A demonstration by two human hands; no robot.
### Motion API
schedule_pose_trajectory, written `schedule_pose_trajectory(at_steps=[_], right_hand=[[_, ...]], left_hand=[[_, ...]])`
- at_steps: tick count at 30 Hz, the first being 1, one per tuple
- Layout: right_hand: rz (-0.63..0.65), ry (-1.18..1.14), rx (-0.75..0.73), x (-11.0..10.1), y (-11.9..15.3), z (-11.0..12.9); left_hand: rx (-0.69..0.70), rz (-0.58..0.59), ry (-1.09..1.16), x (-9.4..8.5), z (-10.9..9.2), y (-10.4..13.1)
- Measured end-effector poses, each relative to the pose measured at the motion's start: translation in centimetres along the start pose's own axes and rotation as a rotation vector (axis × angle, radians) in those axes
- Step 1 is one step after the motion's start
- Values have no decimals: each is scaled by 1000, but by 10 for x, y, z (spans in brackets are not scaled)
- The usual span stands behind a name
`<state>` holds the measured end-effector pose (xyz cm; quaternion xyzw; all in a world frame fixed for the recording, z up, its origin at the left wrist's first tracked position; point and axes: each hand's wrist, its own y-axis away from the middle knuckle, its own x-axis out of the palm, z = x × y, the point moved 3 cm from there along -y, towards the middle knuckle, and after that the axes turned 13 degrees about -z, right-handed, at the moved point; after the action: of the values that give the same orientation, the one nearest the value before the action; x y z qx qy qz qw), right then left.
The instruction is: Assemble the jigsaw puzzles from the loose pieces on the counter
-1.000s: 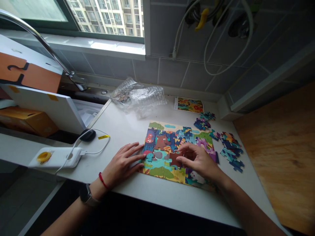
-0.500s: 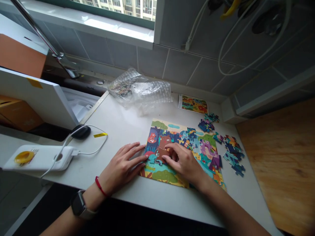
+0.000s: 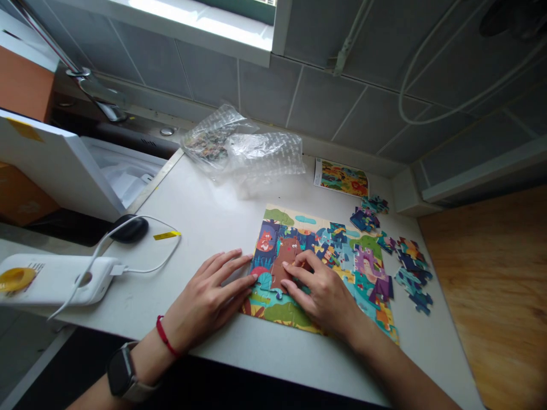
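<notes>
- Brown piece (image 3: 279,278) – now lying under the bear's (image 3: 288,246) head, no longer hanging to the right of it as in the earliest frame; the body is reading as almost unbroken brown, so this gap looks filled, or nearly. Full seating: cannot tell.
- Puzzle (image 3: 278,216) – resting flat on the counter (image 3: 200,219) between the hands.
- Right hand (image 3: 329,293) – having shifted leftward with the piece, thumb and forefinger touching its right side, tips slightly apart; whether they are pinching or only pressing, cannot tell.
- Left hand (image 3: 207,299) – keeping its place, fingers spread, tips touching the puzzle's left edge, gripping nothing.
- Loose pieces (image 3: 413,262) – sitting beyond the right edge, unmoved.
- Picture card (image 3: 342,178) and plastic bags (image 3: 267,151) – lying behind, unchanged.
- View is dipping; less of the window (image 3: 256,10) is showing.
</notes>
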<state>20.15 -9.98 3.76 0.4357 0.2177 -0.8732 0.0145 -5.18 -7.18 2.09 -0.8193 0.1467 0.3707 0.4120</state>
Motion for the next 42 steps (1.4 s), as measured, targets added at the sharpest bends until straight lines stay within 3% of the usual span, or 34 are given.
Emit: schedule_pose_trajectory(at_steps=[7,12,18,21,26,31,34,38,42], right_hand=[[10,112,-93,-1,1,5],[-18,65,-226,1,3,10],[-57,43,-240,2,3,8],[-169,-39,-174,-12,-1,-3],[-439,-137,80,-50,-5,-32],[-555,-103,180,-65,-4,-48],[-467,-49,78,-58,-3,-47],[-189,63,-79,-38,3,-47],[-54,139,-98,-24,9,-54]], left_hand=[[0,-3,-4,-2,-1,-2],[5,6,-1,-2,-1,-3],[11,3,-6,0,1,0],[4,0,-9,1,2,1],[-33,-54,33,3,6,0],[-58,-85,57,4,9,-1],[-50,-89,52,5,10,-1],[-43,-77,40,7,10,1],[-96,-114,-24,7,14,5]])
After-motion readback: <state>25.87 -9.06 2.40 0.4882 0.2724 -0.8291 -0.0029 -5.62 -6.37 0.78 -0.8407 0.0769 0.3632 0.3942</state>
